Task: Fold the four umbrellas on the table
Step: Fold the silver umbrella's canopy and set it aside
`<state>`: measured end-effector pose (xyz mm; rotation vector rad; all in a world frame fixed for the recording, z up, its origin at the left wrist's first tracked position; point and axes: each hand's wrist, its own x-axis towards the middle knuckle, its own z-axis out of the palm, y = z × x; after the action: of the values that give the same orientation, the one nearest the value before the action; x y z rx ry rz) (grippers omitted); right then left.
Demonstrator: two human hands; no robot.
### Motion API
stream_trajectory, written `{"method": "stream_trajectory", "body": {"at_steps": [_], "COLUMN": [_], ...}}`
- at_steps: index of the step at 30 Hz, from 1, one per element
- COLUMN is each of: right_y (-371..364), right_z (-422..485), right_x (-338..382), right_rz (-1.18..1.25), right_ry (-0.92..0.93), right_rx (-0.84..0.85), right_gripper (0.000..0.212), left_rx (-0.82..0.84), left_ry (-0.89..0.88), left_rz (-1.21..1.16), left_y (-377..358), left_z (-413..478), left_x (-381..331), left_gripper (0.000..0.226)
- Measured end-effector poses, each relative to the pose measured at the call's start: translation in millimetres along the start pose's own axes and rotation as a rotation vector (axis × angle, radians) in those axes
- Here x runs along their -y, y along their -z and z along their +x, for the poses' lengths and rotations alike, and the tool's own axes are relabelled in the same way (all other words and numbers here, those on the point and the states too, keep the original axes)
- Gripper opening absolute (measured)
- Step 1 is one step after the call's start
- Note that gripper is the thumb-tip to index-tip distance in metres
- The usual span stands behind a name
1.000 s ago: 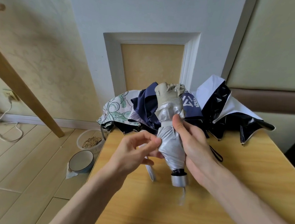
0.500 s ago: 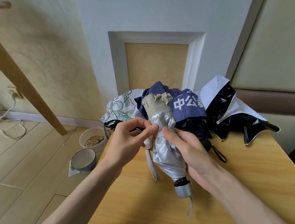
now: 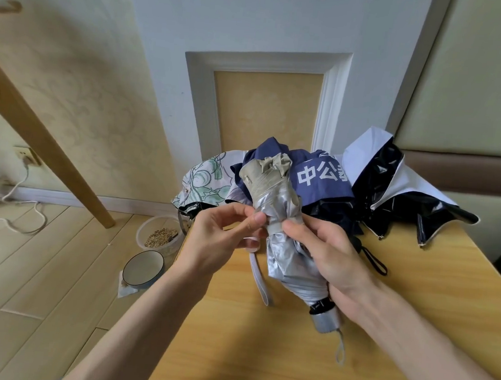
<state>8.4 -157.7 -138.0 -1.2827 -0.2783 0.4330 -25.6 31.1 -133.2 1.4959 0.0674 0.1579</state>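
A rolled silver umbrella (image 3: 290, 262) with a beige top is held tilted above the wooden table (image 3: 260, 355), its silver handle pointing toward me. My right hand (image 3: 328, 256) grips its body, thumb pressing on the closing strap around the canopy. My left hand (image 3: 224, 235) pinches that strap at the umbrella's left side. Behind lie three unfolded umbrellas: a floral one (image 3: 205, 180), a navy one with white characters (image 3: 319, 180), and a black-and-white one (image 3: 399, 183).
A white strap (image 3: 261, 280) hangs below my left hand. On the floor left of the table stand a clear tub of feed (image 3: 160, 236) and a bowl (image 3: 142, 268). A slanted wooden beam (image 3: 37, 140) and a wall-socket cable (image 3: 26, 172) are further left.
The umbrella has tilted slightly left and my left hand moved up from beside the canopy to pinch the strap at its waist. My right thumb shifted onto the strap.
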Motion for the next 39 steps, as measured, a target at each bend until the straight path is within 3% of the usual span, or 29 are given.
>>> {"method": "stream_trajectory", "body": {"at_steps": [3, 11, 17, 20, 23, 32, 39], "right_y": [3.3, 2.8, 3.2, 3.1, 0.6, 0.4, 2.8], "right_z": [-0.4, -0.8, 2.3, 2.5, 1.8, 2.1, 5.4], "right_x": [6.6, 11.6, -1.9, -4.7, -6.5, -2.4, -2.9], "right_rz": [0.033, 0.025, -0.043, -0.146, -0.2, -0.053, -0.071], "right_ry": [-0.004, -0.035, 0.005, 0.047, 0.067, 0.015, -0.041], "right_rx": [0.042, 0.064, -0.043, -0.032, -0.002, 0.016, 0.056], "right_gripper": [0.03, 0.035, 0.031, 0.032, 0.031, 0.027, 0.04], "left_rx": [0.026, 0.035, -0.244, -0.137, -0.144, -0.091, -0.044], "left_ry": [0.026, 0.093, -0.279, -0.273, -0.24, -0.176, -0.151], "left_rz": [-0.087, -0.117, 0.373, 0.401, 0.372, 0.313, 0.306], "left_y": [4.2, 9.9, -3.6, -12.2, -13.2, 0.7, 7.3], "left_z": [1.0, 3.7, 2.5, -0.6, 1.8, 6.3, 10.0], "left_x": [-4.7, -8.1, 1.4, 1.0, 0.8, -3.1, -5.2], "left_gripper": [0.015, 0.014, 0.027, 0.029, 0.026, 0.021, 0.02]}}
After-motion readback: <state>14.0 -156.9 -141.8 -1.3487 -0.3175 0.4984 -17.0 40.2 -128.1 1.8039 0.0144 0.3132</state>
